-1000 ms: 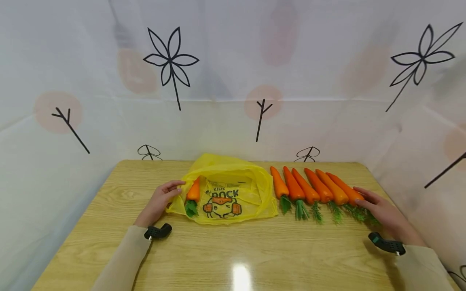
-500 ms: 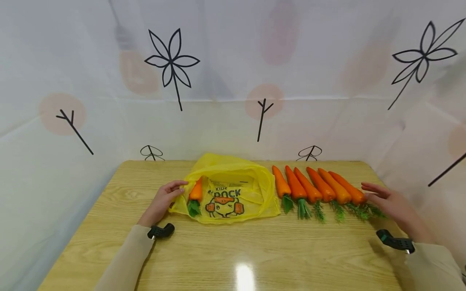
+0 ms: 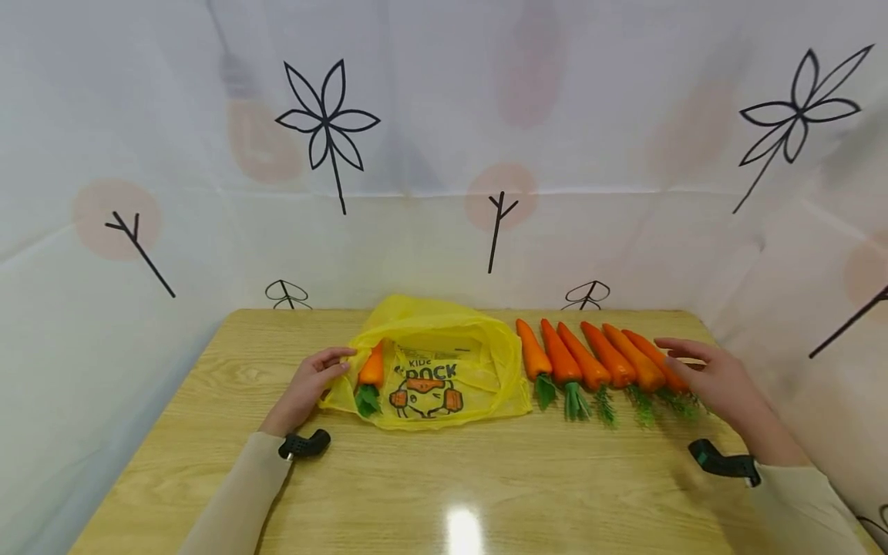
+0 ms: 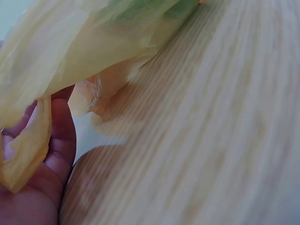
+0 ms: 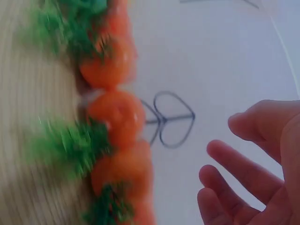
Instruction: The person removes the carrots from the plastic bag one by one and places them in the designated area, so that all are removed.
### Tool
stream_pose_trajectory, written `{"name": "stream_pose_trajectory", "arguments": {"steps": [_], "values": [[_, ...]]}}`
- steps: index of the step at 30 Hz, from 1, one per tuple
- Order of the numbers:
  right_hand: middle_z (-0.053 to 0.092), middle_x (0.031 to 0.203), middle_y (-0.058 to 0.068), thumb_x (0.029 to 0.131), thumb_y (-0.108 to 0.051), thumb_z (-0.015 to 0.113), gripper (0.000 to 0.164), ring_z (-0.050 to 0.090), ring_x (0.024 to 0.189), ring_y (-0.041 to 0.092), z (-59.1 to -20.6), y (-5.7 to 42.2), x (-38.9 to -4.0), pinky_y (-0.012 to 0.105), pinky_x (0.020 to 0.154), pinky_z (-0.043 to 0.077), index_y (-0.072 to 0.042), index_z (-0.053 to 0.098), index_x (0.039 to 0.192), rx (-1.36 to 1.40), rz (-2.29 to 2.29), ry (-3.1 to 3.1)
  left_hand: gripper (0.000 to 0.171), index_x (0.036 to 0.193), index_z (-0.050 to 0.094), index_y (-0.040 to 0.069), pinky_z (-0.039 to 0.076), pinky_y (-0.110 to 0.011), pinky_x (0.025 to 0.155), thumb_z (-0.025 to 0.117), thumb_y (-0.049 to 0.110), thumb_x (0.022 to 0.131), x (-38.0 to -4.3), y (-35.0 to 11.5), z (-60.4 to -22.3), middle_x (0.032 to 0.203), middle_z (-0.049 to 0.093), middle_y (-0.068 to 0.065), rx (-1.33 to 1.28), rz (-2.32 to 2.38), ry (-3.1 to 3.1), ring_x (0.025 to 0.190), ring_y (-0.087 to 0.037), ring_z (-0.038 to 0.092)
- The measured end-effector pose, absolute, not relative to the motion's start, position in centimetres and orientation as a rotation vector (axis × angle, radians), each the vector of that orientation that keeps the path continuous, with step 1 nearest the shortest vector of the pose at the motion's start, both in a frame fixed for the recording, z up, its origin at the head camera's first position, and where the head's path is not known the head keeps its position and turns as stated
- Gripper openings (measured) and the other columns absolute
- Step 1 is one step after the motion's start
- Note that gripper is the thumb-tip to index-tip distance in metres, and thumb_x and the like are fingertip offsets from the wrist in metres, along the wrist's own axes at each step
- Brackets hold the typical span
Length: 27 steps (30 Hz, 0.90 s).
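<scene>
A yellow plastic bag (image 3: 479, 402) with a printed cartoon face lies on the table, its mouth toward me. Inside its left end sits one orange carrot (image 3: 371, 368) with green leaves. My left hand (image 3: 305, 389) holds the bag's left edge; in the left wrist view, fingers curl round a strip of the bag (image 4: 29, 150). To the right of the bag, several carrots lie side by side, tips away from me. Over the rightmost carrot (image 3: 650, 353) hovers my right hand (image 3: 718, 389), its fingers spread. In the right wrist view, a gap separates this hand (image 5: 267, 183) from the carrots (image 5: 117, 115).
The wooden table (image 3: 388, 493) extends in front of the bag and the carrots. A patterned white cloth (image 3: 416, 247) hangs behind the table and on both sides. The first carrot (image 3: 533, 351) of the row lies close to the bag's right edge.
My right hand first drew back to the right from the last carrot, then came left and above it. My left hand stays at the bag's edge.
</scene>
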State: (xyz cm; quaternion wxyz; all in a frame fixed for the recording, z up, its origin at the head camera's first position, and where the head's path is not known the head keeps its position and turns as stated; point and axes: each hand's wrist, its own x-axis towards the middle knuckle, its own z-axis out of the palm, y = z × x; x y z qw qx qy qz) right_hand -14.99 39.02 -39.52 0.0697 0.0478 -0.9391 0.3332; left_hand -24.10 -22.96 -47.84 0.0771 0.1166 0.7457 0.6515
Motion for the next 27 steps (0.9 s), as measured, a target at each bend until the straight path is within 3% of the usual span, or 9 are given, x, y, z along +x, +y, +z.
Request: {"name": "stream_pose_trajectory", "arguments": {"steps": [2,10,20,27], "values": [[0.055,0.13,0.031,0.103,-0.019,0.058,0.039,0.056,0.108,0.047,-39.5,37.6,-14.9,0.013,0.069,0.048,0.002,0.059,0.136,0.196,0.977,-2.774,0.04,0.135,0.058,0.0,0.051,-0.025,0.077,0.059,0.022,0.102,-24.1,-22.9,-47.9,0.129,0.055,-0.018,0.351,1.948,2.233,0.097,-0.014,0.059],[0.059,0.129,0.027,0.1,-0.012,0.062,0.031,0.062,0.1,0.044,-39.6,32.8,-15.1,0.028,0.064,0.053,-0.002,0.065,0.129,0.352,0.962,-2.727,0.038,0.135,0.058,0.0,0.052,-0.026,0.078,0.058,0.02,0.103,-24.0,-22.9,-47.9,0.131,0.056,-0.018,0.353,1.942,2.242,0.098,-0.014,0.06],[0.068,0.116,0.013,0.096,-0.006,0.067,0.028,0.065,0.088,0.023,-40.9,26.4,-16.3,0.03,0.069,0.053,-0.006,0.069,0.124,0.557,1.073,-2.696,0.039,0.135,0.058,-0.001,0.052,-0.026,0.079,0.06,0.019,0.101,-24.2,-22.8,-47.9,0.131,0.056,-0.017,0.34,1.95,2.238,0.099,-0.013,0.06],[0.068,0.117,0.013,0.096,-0.005,0.065,0.026,0.066,0.089,0.023,-41.5,21.9,-17.7,0.03,0.069,0.054,-0.006,0.07,0.122,0.627,1.236,-2.695,0.037,0.134,0.059,-0.001,0.052,-0.024,0.076,0.059,0.019,0.102,-24.2,-23.0,-47.8,0.128,0.058,-0.015,0.337,1.929,2.263,0.097,-0.012,0.06]]}}
